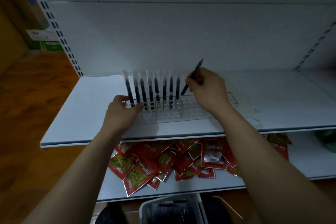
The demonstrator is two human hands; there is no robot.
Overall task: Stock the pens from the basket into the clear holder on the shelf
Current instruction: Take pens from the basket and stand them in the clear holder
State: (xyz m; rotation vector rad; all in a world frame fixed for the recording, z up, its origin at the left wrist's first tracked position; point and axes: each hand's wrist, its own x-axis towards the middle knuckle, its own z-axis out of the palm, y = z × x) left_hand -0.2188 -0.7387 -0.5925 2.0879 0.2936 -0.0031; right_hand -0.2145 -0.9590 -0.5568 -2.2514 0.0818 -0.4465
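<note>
A clear holder with rows of holes stands on the white shelf. Several dark pens stand upright in its back row, filling the left part. My left hand grips the holder's left end, thumb by the leftmost pen. My right hand pinches one dark pen, tilted, its lower tip just above the holder right of the last standing pen. The light basket with more dark pens sits at the bottom edge.
Red snack packets lie heaped on the lower shelf. Slotted uprights frame the shelf bay. Boxes stand at the far left beside a wooden floor. The holder's right half has open holes.
</note>
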